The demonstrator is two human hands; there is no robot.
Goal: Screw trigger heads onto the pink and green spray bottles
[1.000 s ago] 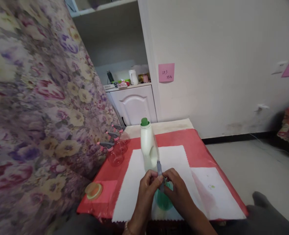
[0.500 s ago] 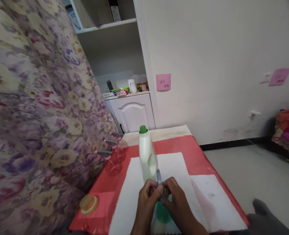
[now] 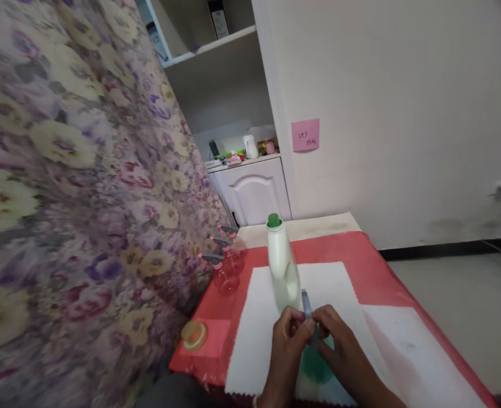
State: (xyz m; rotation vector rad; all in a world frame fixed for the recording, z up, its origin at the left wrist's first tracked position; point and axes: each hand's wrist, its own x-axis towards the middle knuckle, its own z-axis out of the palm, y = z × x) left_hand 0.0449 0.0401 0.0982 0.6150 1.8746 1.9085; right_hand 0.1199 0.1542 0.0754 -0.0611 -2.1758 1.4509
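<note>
Both hands are closed around the narrow grey spray head [image 3: 306, 304] of a spray bottle, low in the middle of the view. My left hand [image 3: 288, 339] grips it from the left with thumb and fingers. From the right, my right hand [image 3: 339, 338] pinches it with bent fingers. Beneath them shows the bottle's translucent green round body [image 3: 317, 365], partly covered by the hands. Just beyond stands a pale green handled jug [image 3: 281, 258], upright, with a green piece [image 3: 274, 220] in its mouth. How the spray head meets the body is hidden.
Several pink spray bottles [image 3: 225, 279] with grey heads stand at the table's left. A round yellowish lid or jar [image 3: 194, 335] sits near the left edge. White cloth [image 3: 259, 340] covers part of the red tabletop [image 3: 339, 249]. A floral curtain [image 3: 106, 226] hangs close on the left.
The view has swung left, so the table and hands appear further right. Both hands keep their hold on the spray head; the jug and other bottles stay in place.
</note>
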